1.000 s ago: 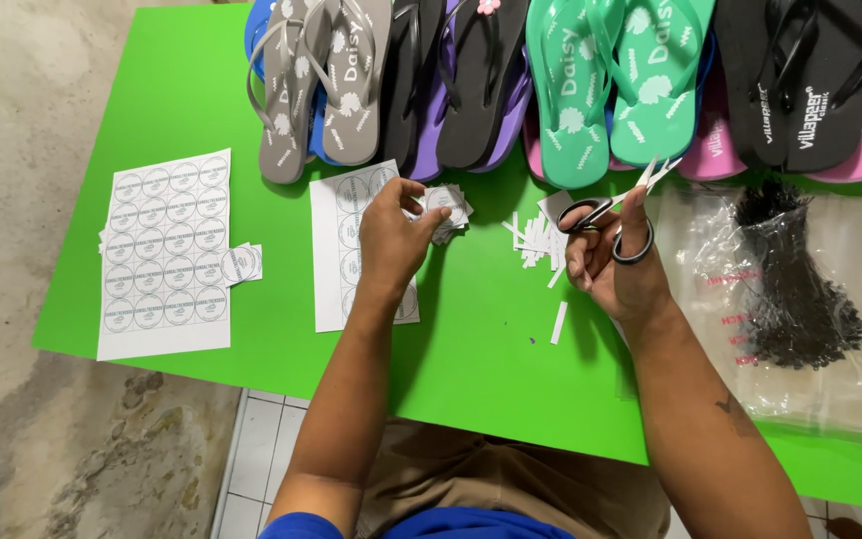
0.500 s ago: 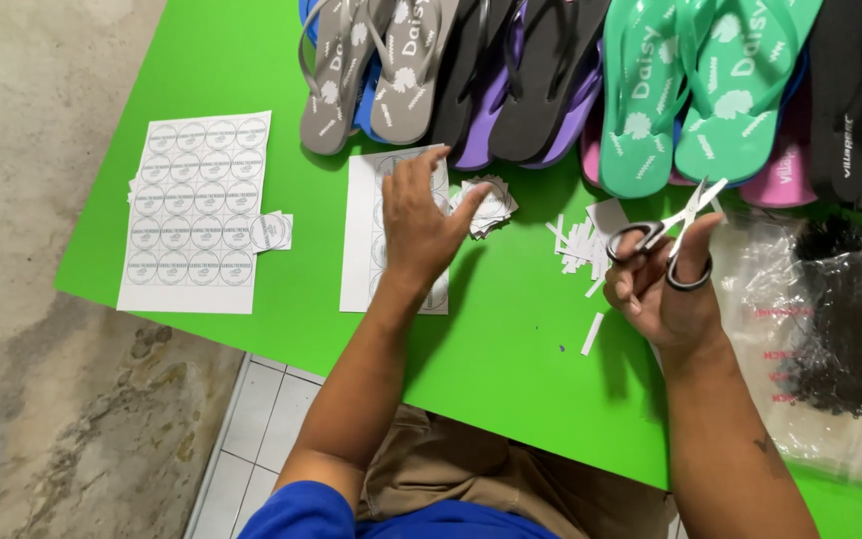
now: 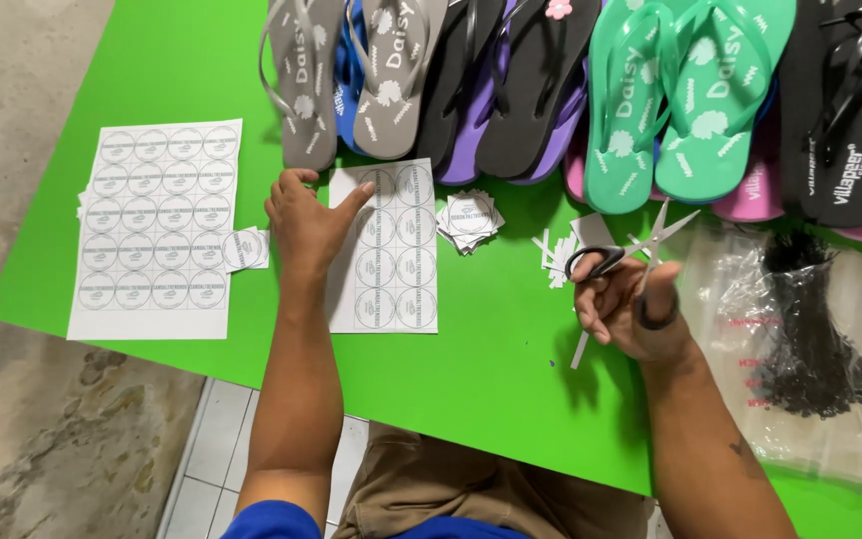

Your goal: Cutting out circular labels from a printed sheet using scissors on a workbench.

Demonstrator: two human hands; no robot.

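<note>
While the left hand [image 3: 306,225] lies flat, palm down, at the middle of the frame, its fingers [image 3: 351,200] are spread and pressed on the top left corner of the narrow label sheet [image 3: 391,250], gripping nothing. That sheet shows two columns of round printed labels, five rows of them where the hand does not cover it. To the left of the frame lies the larger label sheet [image 3: 157,230], with four columns and five rows, twenty round labels in all. One cut square label [image 3: 244,249] sits at its right edge, just beside the left hand's wrist. A small stack of cut labels [image 3: 469,218] rests right of the narrow sheet; how many it holds cannot be told.

Toward the centre right, the right hand [image 3: 631,309] is raised off the green surface [image 3: 501,369], fingers curled through the black loops of one pair of scissors [image 3: 636,255], whose blades stand apart, pointing to the upper right. Several thin white paper strips [image 3: 554,255] lie scattered near the blades and one below the hand.

Along the top edge runs a row of flip-flops [image 3: 650,100]: two grey, two teal, several black, with blue, purple and pink ones beneath. At the right, a clear plastic bag [image 3: 740,299] lies under a bundle of black ties [image 3: 810,349].
</note>
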